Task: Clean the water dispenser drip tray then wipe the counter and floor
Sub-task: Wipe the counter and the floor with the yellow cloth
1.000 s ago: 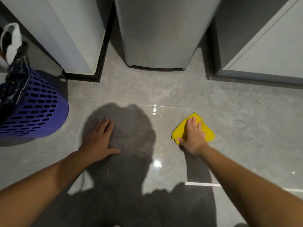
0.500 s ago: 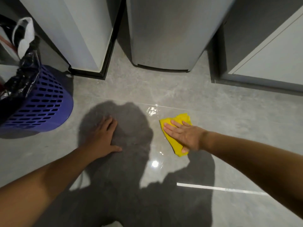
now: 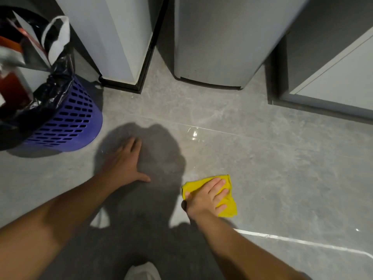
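Two hands are showing: the left hand (image 3: 126,164) and the right hand (image 3: 205,199). One yellow cloth (image 3: 226,201) is lying on the floor (image 3: 282,168). One purple basket (image 3: 68,120) is standing with one black bag (image 3: 50,93) lining it. Three pale cabinet-like units are standing at the top, and one wet patch (image 3: 194,134) is glinting.

Dim, cool light from behind you. Your shadow (image 3: 141,199) falls across the glossy floor (image 3: 282,168); small glare spots (image 3: 194,134) on tile. Bin (image 3: 66,122) edge smeared; verticals splay at frame edges.
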### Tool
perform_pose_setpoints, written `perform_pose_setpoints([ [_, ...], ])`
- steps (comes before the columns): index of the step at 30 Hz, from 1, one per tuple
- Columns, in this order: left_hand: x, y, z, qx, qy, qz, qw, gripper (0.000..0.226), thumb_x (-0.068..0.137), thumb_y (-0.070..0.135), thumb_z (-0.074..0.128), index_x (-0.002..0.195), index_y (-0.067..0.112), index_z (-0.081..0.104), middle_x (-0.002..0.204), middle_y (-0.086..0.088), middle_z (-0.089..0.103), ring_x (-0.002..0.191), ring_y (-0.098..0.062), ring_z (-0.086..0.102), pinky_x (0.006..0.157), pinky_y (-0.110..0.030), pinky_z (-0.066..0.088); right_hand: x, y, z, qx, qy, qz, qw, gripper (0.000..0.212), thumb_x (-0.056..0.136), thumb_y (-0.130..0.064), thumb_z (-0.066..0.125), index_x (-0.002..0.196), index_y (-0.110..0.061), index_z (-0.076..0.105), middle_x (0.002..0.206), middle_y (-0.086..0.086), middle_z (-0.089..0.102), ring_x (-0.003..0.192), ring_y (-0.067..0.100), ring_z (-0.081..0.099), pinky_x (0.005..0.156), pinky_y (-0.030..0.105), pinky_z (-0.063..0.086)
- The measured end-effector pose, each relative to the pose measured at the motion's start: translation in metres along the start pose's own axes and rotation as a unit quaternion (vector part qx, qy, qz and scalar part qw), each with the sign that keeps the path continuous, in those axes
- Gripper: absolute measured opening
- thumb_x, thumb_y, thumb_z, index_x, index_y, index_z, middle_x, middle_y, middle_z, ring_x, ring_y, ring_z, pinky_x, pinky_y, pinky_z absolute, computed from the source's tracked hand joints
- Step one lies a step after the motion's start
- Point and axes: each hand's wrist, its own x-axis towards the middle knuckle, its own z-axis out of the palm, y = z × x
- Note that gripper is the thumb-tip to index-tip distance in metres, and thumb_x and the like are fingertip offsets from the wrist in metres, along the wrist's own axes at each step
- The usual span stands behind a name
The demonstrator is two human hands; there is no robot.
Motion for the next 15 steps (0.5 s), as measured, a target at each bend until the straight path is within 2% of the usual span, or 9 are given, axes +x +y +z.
perform_pose_setpoints([
  [2,-0.006,-0.005,0.003,0.006,0.002,-0.042,0.999,0.154,0.052,0.089,0.074,0.165,0.015,0.000,0.174,-0.014,-0.003,0.156,-0.040,0.021,0.119,-0.055,0.033,0.022,-0.037,-0.012,0.051,0.015,0.021,0.998,0.120,0.091,-0.057,0.062,0.159,-0.010,-0.026,0.169,0.007,-0.031,0.156,0.035,-0.023,0.123,0.063,0.003],
  [4,-0.010,-0.013,0.010,0.012,-0.019,-0.034,0.999,0.156,0.052,0.092,0.071,0.165,0.017,-0.005,0.175,-0.011,-0.010,0.159,-0.038,0.010,0.118,-0.057,0.033,0.048,-0.068,-0.029,0.064,0.034,0.015,0.997,0.119,0.091,-0.056,0.063,0.160,-0.011,-0.023,0.170,0.005,-0.029,0.157,0.034,-0.023,0.122,0.065,0.000],
  [6,-0.011,-0.021,0.012,0.015,-0.036,-0.011,0.999,0.158,0.051,0.093,0.070,0.164,0.019,-0.011,0.174,-0.006,-0.017,0.161,-0.033,-0.002,0.119,-0.058,0.032,0.075,-0.091,-0.049,0.028,0.038,-0.019,0.999,0.119,0.091,-0.055,0.065,0.161,-0.011,-0.021,0.171,0.005,-0.027,0.157,0.034,-0.021,0.121,0.065,0.000],
  [9,-0.008,-0.026,0.011,0.033,-0.038,0.009,0.999,0.160,0.050,0.092,0.071,0.164,0.018,-0.012,0.174,-0.007,-0.017,0.160,-0.035,-0.001,0.118,-0.059,0.033,0.112,-0.114,-0.089,-0.096,0.024,-0.133,0.986,0.123,0.088,-0.053,0.073,0.162,-0.013,-0.017,0.172,0.004,-0.023,0.158,0.035,-0.018,0.121,0.066,0.006],
  [11,-0.008,-0.026,0.010,0.031,-0.035,0.016,0.999,0.159,0.051,0.089,0.074,0.164,0.016,-0.011,0.174,-0.009,-0.017,0.160,-0.035,0.001,0.118,-0.058,0.034,0.130,-0.128,-0.118,-0.207,-0.002,-0.236,0.949,0.126,0.085,-0.049,0.079,0.164,-0.013,-0.014,0.173,0.003,-0.020,0.159,0.035,-0.014,0.123,0.064,0.012],
  [12,-0.008,-0.025,0.009,0.027,-0.035,0.018,0.999,0.159,0.051,0.088,0.075,0.164,0.016,-0.010,0.174,-0.009,-0.017,0.160,-0.035,0.000,0.118,-0.057,0.034,0.135,-0.136,-0.130,-0.275,-0.016,-0.283,0.919,0.127,0.084,-0.047,0.080,0.164,-0.014,-0.013,0.173,0.004,-0.019,0.159,0.035,-0.011,0.124,0.063,0.015],
  [15,-0.010,-0.026,0.008,0.023,-0.027,0.019,0.999,0.157,0.052,0.084,0.078,0.165,0.016,-0.007,0.174,-0.010,-0.017,0.160,-0.033,-0.003,0.120,-0.056,0.032,0.138,-0.158,-0.144,-0.467,-0.027,-0.400,0.788,0.130,0.083,-0.044,0.083,0.164,-0.016,-0.015,0.173,0.004,-0.019,0.160,0.034,-0.006,0.124,0.059,0.021],
])
